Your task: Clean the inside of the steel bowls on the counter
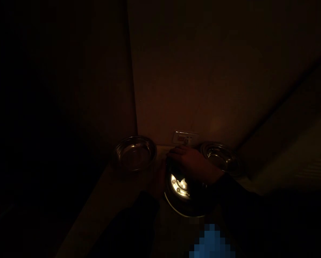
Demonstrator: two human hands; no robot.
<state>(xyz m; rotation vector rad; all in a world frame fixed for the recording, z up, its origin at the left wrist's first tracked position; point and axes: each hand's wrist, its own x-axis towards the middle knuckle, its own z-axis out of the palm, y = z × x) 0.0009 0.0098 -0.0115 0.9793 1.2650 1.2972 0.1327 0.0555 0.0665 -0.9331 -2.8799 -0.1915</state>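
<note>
The scene is very dark. A dark, shiny round thing [180, 204] with a pale rim along its near edge is in the lower middle, and a bright ring-like patch glows on its side; its exact kind does not show. Across its far top lies my right hand [191, 161], fingers close together and bent over it. My left hand [158, 177] is only a faint shape at the left side of this round thing, its fingers lost in shadow. Whether it touches the thing is unclear.
A shallow metal bowl [135, 170] stands to the left on the light surface [95, 200], near its left edge. Another metal bowl [207, 148] is behind my right wrist. A socket plate [178, 137] is on the wall [176, 89] behind.
</note>
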